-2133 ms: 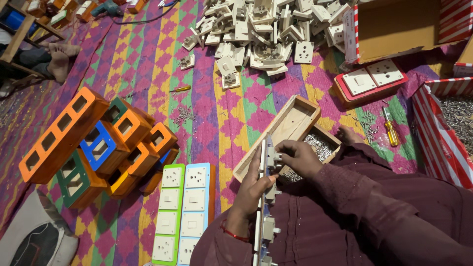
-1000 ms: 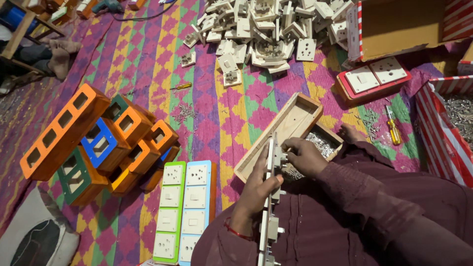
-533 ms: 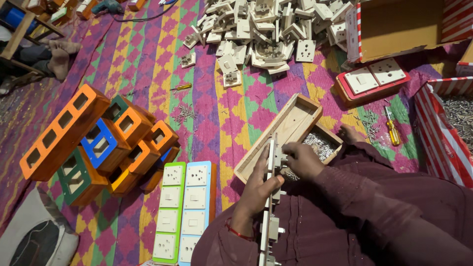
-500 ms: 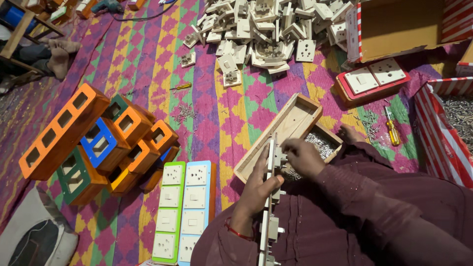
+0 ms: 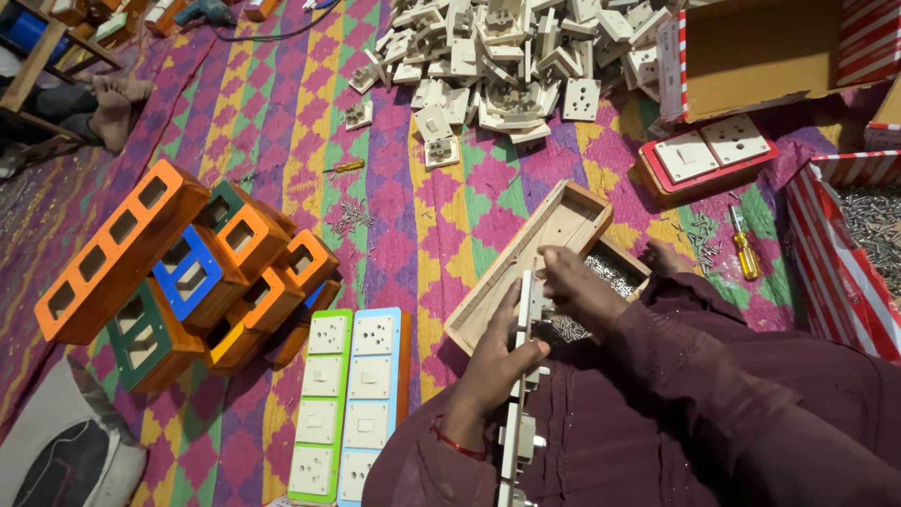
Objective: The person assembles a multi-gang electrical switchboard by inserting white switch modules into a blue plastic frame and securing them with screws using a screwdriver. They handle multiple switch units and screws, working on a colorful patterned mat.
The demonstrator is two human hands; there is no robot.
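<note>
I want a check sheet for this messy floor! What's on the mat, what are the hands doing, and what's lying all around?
Surface: patterned mat in purple, yellow and green on the floor.
Job's things: long white switch strip seen edge-on; wooden tray with small screws behind it.
Clutter: pile of white sockets; orange, blue and green frames; two finished boards, green and blue edged; red board; two screwdrivers; loose screws.
Fingers: left hand grips the strip; right hand pinches at its top end.
Cables: one dark cable by a drill at the top.
Surroundings: cardboard box; another person's bare feet.
</note>
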